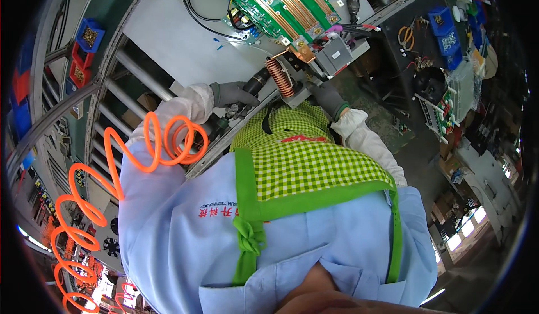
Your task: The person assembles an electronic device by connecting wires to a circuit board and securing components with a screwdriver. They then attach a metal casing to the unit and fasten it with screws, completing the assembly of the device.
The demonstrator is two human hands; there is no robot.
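Observation:
My left hand (231, 94), in a grey glove, is closed at a dark cylindrical tool (256, 83), beside small metal fittings (234, 110). My grey-gloved right hand (329, 98) has its fingers at the end of a grey metal block (298, 96) and appears to grip it. A copper coil (279, 78) stands over that block, between my hands. Just beyond the coil a copper bracket (303, 54) joins a large green circuit board (269, 5) with copper bars. A grey box-shaped component (335, 54) sits by the board's near right corner. Some fingertips are hidden.
An orange coiled hose (78, 232) loops over my left arm. Metal rollers (135, 72) and a white panel (163, 33) lie at left, near a blue bin (89, 35) of small parts. Orange-handled scissors (406, 37) and blue bins (446, 36) are on the dark right table.

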